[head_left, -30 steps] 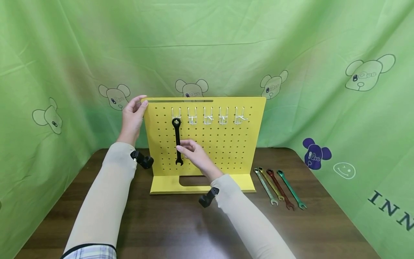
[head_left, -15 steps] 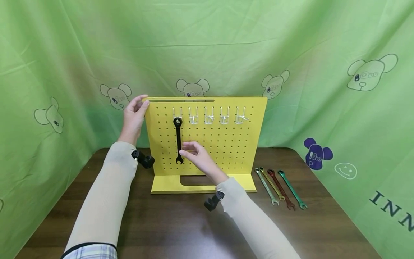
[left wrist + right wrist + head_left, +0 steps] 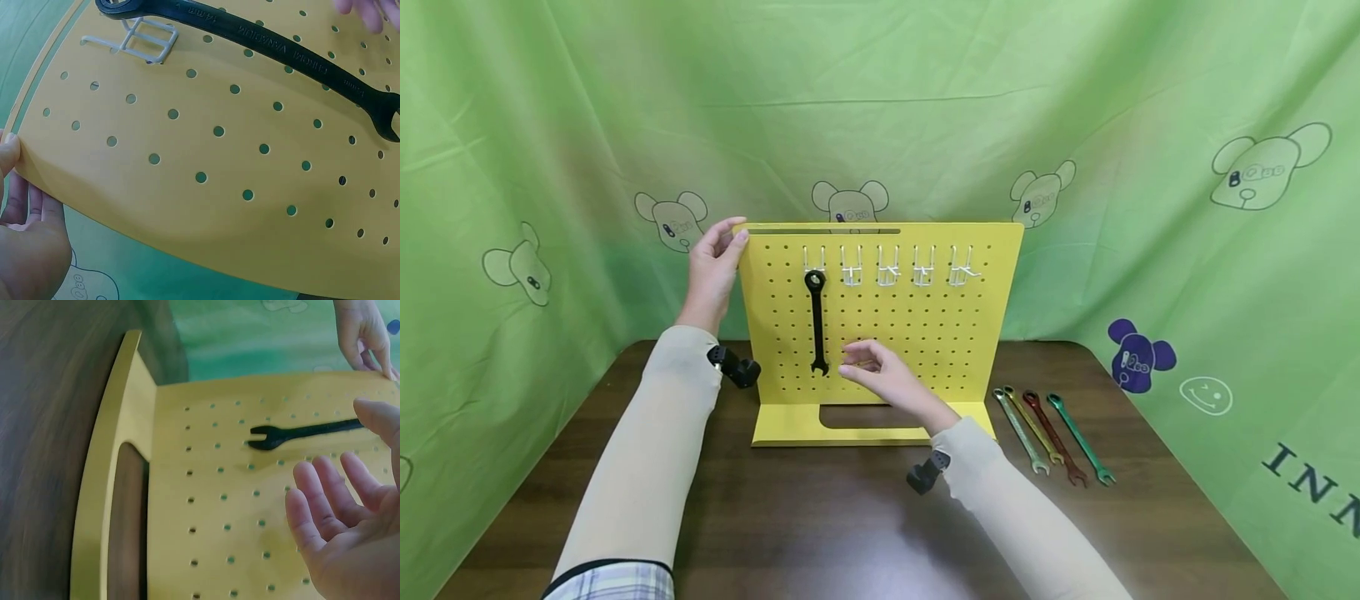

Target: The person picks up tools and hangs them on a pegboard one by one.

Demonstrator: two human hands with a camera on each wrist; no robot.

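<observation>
A black combination wrench [image 3: 817, 325] hangs by its ring end from the leftmost white hook of a yellow pegboard [image 3: 925, 342], its open end pointing down. My left hand [image 3: 713, 267] pinches the board's upper left corner, thumb in front and fingers behind. Apart from the wrench, to the right of its lower end, my right hand [image 3: 891, 379] holds nothing. In the right wrist view its fingers [image 3: 325, 500] are spread and relaxed, with the open end of the wrench [image 3: 269, 437] beyond them. Lettering runs along the wrench's shank [image 3: 262, 37] in the left wrist view.
Several more white wire hooks [image 3: 887, 268] line the board's upper part, bare of tools. On the brown table [image 3: 820, 517], right of the board, lie silver [image 3: 1021, 432], yellow [image 3: 1034, 425], red [image 3: 1055, 437] and green [image 3: 1081, 439] wrenches. Green cloth [image 3: 880, 108] surrounds the table.
My right hand has let go of the black wrench and drawn away to the right and slightly down. The wrench stays hanging; my left hand keeps its grip on the corner.
</observation>
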